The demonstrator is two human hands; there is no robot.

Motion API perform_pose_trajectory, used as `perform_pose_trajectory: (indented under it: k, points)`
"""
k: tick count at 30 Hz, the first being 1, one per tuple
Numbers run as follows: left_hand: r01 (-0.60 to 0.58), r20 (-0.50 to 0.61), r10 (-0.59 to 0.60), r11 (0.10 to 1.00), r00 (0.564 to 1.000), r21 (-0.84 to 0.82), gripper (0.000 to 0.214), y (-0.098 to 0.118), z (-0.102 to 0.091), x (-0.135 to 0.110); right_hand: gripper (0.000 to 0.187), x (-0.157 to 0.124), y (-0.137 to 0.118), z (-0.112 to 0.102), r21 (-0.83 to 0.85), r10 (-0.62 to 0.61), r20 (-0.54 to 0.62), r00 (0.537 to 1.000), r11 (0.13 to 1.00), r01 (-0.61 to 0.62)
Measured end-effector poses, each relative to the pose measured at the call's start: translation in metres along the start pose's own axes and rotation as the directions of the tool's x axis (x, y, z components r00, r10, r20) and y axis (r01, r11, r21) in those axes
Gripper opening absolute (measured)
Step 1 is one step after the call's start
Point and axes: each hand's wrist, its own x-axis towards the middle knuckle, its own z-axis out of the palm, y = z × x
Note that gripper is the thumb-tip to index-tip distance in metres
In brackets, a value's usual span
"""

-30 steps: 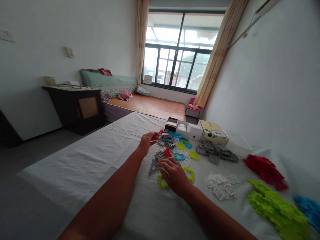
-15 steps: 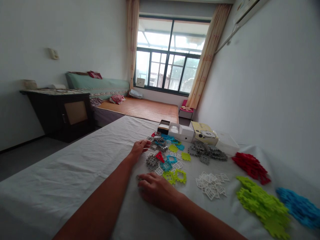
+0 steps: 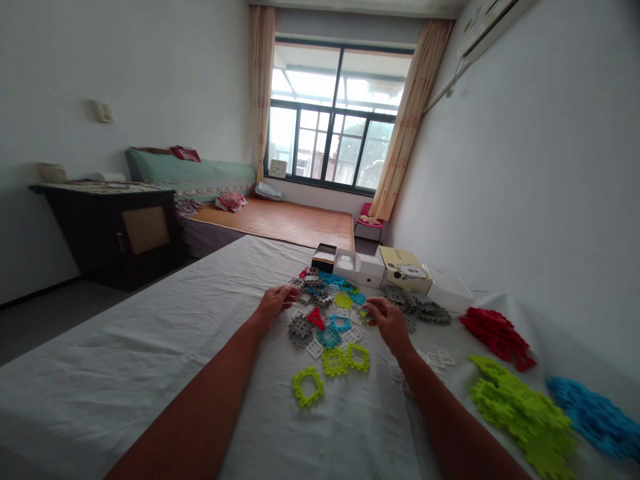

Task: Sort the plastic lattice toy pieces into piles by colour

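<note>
My left hand [image 3: 275,305] hovers at the left edge of a mixed pile of flat, notched plastic building pieces, its fingers loosely apart beside the grey pieces [image 3: 301,328]. Nothing shows in it. My right hand [image 3: 390,323] is over the pile's right side, its curved fingers at a lime-green piece that they partly cover; a grip on it is not visible. Among the pieces are a red triangle [image 3: 317,318], a teal square [image 3: 329,337] and a blue frame [image 3: 341,323]. Closer to me lies a lime-green frame [image 3: 295,387], apart from two other lime-green pieces [image 3: 335,362].
Sorted heaps lie to the right: white pieces [image 3: 440,359], grey [image 3: 431,311], red [image 3: 499,337], lime green [image 3: 520,413] and blue [image 3: 593,417]. Small boxes [image 3: 371,270] and a yellow box [image 3: 404,269] line the far side of the cloth-covered surface [image 3: 165,340].
My right hand has moved away and to the right, from the near edge of the pile to its right side. The lime-green frame it covered now lies exposed. My left hand has barely moved.
</note>
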Motion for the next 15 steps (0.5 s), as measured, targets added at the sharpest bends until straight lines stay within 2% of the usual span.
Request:
perform_pose_trajectory:
  k: [3,5,7,9,10,12,14,15]
  points:
    - [0.010,-0.010,-0.010,0.999,1.000,-0.031,0.018,0.000,0.002,0.000,0.043,0.025,0.032,-0.043,0.057,0.070,-0.227,0.971,0.997,-0.059]
    - [0.015,-0.014,-0.015,1.000,1.000,-0.025,0.017,0.000,0.003,0.000,0.049,0.036,0.047,-0.065,0.023,0.048,-0.326,0.944,0.999,-0.042]
    - [0.016,-0.011,-0.016,1.000,1.000,-0.017,0.017,0.000,0.003,0.000,0.057,0.042,0.055,-0.079,-0.155,-0.050,-0.372,0.927,0.988,-0.009]
    - [0.012,-0.005,-0.012,1.000,1.000,-0.010,0.017,0.000,0.003,0.001,0.057,0.041,0.056,-0.082,-0.421,-0.185,-0.383,0.905,0.907,0.007]
    - [0.008,-0.001,-0.008,1.000,1.000,0.001,0.018,0.000,0.002,0.002,0.054,0.039,0.055,-0.079,-0.524,-0.233,-0.359,0.904,0.852,0.012]
    - [-0.001,0.007,0.000,0.999,1.000,0.039,0.020,-0.001,0.001,0.002,0.043,0.032,0.050,-0.067,-0.603,-0.252,-0.239,0.938,0.795,0.061]
    - [-0.011,0.015,0.010,0.997,1.000,0.078,0.023,-0.002,0.000,0.003,0.035,0.023,0.043,-0.049,-0.598,-0.230,-0.018,0.973,0.783,0.174]
    - [-0.015,0.018,0.014,0.996,1.000,0.089,0.024,-0.002,0.000,0.003,0.033,0.018,0.039,-0.039,-0.592,-0.223,0.095,0.970,0.771,0.236]
